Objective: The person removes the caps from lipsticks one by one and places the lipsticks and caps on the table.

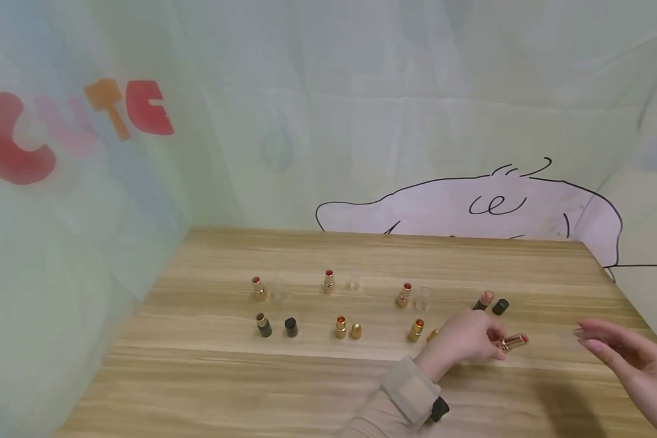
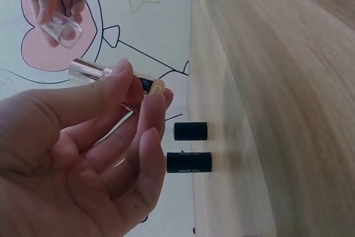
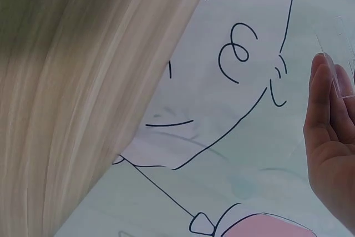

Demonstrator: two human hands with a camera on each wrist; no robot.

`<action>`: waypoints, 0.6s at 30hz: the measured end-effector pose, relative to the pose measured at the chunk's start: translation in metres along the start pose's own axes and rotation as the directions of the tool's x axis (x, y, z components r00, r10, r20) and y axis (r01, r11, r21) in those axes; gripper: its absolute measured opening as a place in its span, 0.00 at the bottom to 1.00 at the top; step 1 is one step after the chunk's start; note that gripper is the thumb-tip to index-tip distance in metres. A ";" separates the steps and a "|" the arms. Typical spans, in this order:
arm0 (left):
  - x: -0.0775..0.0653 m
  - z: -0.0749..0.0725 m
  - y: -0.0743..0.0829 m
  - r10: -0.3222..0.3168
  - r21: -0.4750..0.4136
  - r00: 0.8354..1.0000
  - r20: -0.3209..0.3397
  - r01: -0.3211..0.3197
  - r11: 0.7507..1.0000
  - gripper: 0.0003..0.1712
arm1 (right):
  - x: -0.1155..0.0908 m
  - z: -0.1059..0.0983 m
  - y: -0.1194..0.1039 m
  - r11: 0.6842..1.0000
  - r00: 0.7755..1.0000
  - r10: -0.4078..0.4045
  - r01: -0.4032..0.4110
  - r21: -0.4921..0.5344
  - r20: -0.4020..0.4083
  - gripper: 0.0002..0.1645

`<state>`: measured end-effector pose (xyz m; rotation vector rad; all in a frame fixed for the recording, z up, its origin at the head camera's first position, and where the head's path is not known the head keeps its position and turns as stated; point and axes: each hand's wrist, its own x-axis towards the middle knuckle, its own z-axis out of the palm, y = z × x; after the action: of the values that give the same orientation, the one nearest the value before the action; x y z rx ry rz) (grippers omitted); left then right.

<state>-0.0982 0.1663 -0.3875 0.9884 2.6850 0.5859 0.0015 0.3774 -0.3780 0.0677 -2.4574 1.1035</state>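
Observation:
My left hand (image 1: 462,340) pinches a rose-gold lipstick (image 1: 514,342) between thumb and fingers, above the wooden table. The lipstick lies sideways, its red tip towards the right. In the left wrist view its shiny tube (image 2: 83,70) sticks out past the thumb. Off to the right, my right hand (image 1: 626,359) holds a clear cap (image 2: 64,29), apart from the lipstick. Fingers and thumb grip that cap in the right wrist view, where the image edge cuts it off. Behind the left hand stand an uncapped pink lipstick (image 1: 486,299) and its black cap (image 1: 500,306).
Two rows of uncapped lipsticks with caps beside them stand on the table (image 1: 208,377). Rose-gold ones (image 1: 329,282) with clear caps (image 1: 353,280) are at the back. In front are a black tube (image 1: 264,325), a black cap (image 1: 291,326) and gold tubes (image 1: 340,327). A printed curtain (image 1: 285,121) hangs behind.

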 end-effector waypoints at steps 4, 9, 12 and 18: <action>0.000 0.001 0.001 -0.014 -0.011 1.000 -0.010 0.014 1.000 0.12 | -0.002 0.000 0.006 1.000 1.000 -0.020 0.020 -0.001 -0.013 0.23; 0.002 0.002 0.003 -0.030 -0.038 0.999 -0.019 0.029 0.999 0.10 | -0.003 0.003 0.010 0.998 1.000 -0.012 0.012 -0.068 -0.012 0.16; 0.004 0.003 0.005 -0.042 -0.050 0.999 -0.029 0.040 0.998 0.09 | -0.004 0.005 0.011 0.991 1.000 -0.010 0.008 -0.131 -0.016 0.15; 0.008 0.008 0.007 -0.033 -0.059 0.997 -0.072 0.029 0.998 0.10 | -0.003 0.010 0.011 0.964 0.999 -0.025 0.016 -0.267 -0.032 0.14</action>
<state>-0.0978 0.1784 -0.3922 0.9260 2.7240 0.7023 -0.0020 0.3775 -0.3929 -0.0093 -2.5435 0.7497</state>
